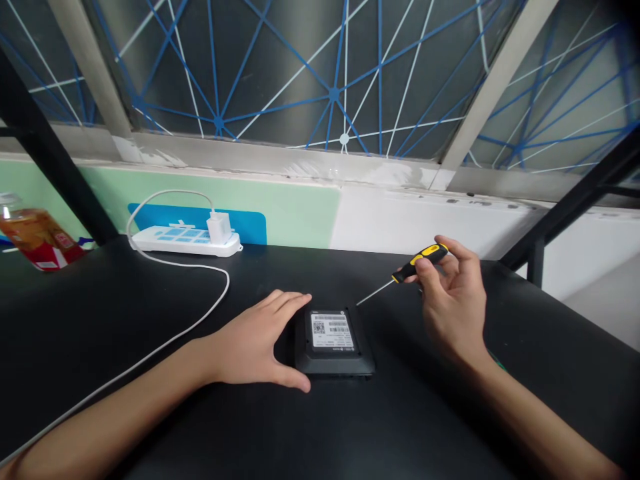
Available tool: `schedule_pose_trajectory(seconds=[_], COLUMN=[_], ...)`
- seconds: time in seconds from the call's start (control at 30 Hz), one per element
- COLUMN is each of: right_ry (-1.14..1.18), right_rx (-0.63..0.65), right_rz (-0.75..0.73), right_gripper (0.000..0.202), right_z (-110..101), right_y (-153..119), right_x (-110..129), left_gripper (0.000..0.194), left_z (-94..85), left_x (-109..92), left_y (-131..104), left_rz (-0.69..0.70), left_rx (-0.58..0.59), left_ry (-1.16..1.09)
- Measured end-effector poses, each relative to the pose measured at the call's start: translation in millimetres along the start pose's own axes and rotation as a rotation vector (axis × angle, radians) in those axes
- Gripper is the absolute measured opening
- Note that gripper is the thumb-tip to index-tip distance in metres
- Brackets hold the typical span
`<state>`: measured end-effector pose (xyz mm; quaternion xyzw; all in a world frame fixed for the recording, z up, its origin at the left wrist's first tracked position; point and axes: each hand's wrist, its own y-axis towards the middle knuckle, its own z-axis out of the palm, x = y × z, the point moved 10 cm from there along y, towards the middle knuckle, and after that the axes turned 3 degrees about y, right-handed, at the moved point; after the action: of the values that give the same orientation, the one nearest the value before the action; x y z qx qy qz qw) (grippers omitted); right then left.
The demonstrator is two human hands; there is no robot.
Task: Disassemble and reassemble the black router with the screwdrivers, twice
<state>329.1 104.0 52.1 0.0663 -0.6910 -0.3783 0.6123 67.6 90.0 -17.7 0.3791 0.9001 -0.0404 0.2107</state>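
Observation:
A black box-shaped device (340,364) lies on the black table, its white printed label (332,331) facing up. My left hand (267,340) is beside its left side, thumb and fingers spread apart around that edge; whether the fingertips touch it I cannot tell. In my right hand (455,293) is a screwdriver (420,262) with a yellow and black handle, pinched between thumb and fingers. Its thin metal shaft slants down to the left, and the tip is close to the device's far right corner. Whether the tip touches the device is not clear.
A white power strip (187,241) with a plugged-in charger (219,228) sits against the wall at the back left. From it a white cable (220,293) runs across the table's left side. A bottle (37,233) stands far left. Black metal posts rise on both sides.

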Motion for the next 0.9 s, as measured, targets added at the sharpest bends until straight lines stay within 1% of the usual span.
schedule_pose_trajectory(seconds=[0.37,0.7,0.9], right_ry=[-0.007,-0.029,0.019], right_rx=[0.047,0.098,0.101], right_rz=[-0.041,-0.065,-0.05], right_gripper=[0.036,0.036,0.035], right_z=[7,13,14], right_y=[-6,-10,-10], right_x=[8,6,6], left_gripper=[0.111,0.11,0.11], left_z=[0.3,0.0,1.1], left_x=[-1,-1,-2], left_y=[0,-2,-2], left_rz=[-0.017,0.018,0.002], left_rx=[0.013,-0.021,0.004], left_ry=[-0.012,-0.021,0.004])
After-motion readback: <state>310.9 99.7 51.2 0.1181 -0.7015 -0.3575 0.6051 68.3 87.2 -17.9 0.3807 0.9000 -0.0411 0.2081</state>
